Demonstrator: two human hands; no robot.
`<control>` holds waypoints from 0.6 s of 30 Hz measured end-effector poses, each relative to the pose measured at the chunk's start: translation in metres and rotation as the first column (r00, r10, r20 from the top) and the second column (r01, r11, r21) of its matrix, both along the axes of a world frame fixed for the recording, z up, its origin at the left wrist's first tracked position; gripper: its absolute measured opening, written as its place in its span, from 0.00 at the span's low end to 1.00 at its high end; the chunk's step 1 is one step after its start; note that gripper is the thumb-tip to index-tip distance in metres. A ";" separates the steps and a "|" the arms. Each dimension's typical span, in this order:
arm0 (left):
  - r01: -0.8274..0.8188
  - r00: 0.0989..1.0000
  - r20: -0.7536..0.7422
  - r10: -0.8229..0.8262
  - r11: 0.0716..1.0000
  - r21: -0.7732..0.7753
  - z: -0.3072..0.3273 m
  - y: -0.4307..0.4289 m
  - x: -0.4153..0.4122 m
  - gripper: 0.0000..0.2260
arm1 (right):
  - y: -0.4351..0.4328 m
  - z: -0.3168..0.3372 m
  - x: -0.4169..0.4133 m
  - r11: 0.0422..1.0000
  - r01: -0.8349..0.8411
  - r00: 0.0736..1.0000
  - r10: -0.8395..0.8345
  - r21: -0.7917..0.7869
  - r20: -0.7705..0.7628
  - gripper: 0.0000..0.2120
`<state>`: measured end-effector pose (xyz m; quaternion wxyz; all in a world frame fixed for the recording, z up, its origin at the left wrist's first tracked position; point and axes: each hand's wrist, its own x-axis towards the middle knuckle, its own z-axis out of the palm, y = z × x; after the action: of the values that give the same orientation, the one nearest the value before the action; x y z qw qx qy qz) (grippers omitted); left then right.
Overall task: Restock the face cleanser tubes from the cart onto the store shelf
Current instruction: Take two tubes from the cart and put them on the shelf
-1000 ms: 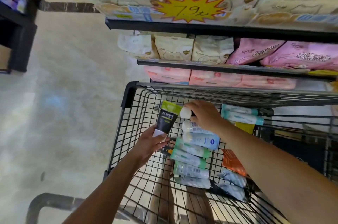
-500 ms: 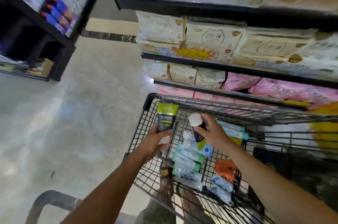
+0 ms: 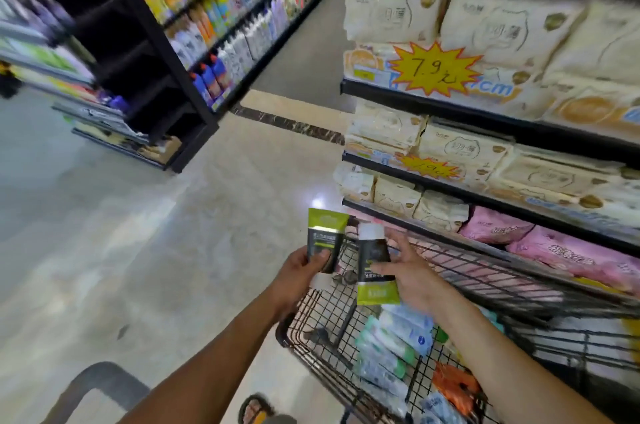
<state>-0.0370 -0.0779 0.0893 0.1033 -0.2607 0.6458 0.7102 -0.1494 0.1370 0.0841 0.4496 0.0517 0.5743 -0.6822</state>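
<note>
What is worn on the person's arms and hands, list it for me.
Nothing is worn that shows. The left hand and right hand have no gloves, rings or watch. The left arm and right arm are bare to the picture's edge; no sleeve appears.

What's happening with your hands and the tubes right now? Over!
Left hand grips cap-down tube. Right hand holds cap-up tube. Both above cart corner, more tubes inside. Nothing blocking the hands.

Black wire cart [image 3: 318, 316], pale tubes [image 3: 405, 330] piled inside (orange packet [image 3: 453, 385] too)
</note>
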 end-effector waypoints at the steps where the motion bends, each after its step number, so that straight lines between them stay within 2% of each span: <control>1: -0.023 1.000 -0.013 0.022 1.000 -0.014 0.004 -0.012 0.006 0.12 | -0.013 0.006 0.003 0.999 -0.030 0.999 0.030 -0.013 -0.013 0.39; 5: -0.120 0.988 -0.100 0.114 0.992 -0.049 0.027 -0.069 0.040 0.14 | -0.077 0.039 0.025 0.990 -0.143 0.983 0.140 -0.020 -0.117 0.35; 9: -0.228 0.961 -0.172 0.218 0.973 -0.039 0.043 -0.145 0.090 0.11 | -0.156 0.069 0.052 0.992 -0.113 0.974 0.122 0.056 -0.190 0.26; 11: -0.269 0.945 -0.204 0.257 0.963 -0.033 0.051 -0.184 0.119 0.11 | -0.201 0.081 0.069 0.993 -0.108 0.977 0.115 0.053 -0.180 0.24; 14: -0.323 0.922 -0.241 0.304 0.945 -0.043 0.062 -0.242 0.164 0.12 | -0.270 0.098 0.098 0.994 -0.111 0.988 0.109 -0.013 -0.111 0.27; 18: -0.430 0.867 -0.295 0.401 0.902 -0.041 0.075 -0.311 0.215 0.10 | -0.353 0.113 0.132 0.965 -0.225 0.974 0.222 -0.131 -0.037 0.24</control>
<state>0.1785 -0.3893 0.1646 -0.1581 -0.2957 0.6189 0.7103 -0.0170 -0.2158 0.1973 0.5198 -0.0516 0.5341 -0.6648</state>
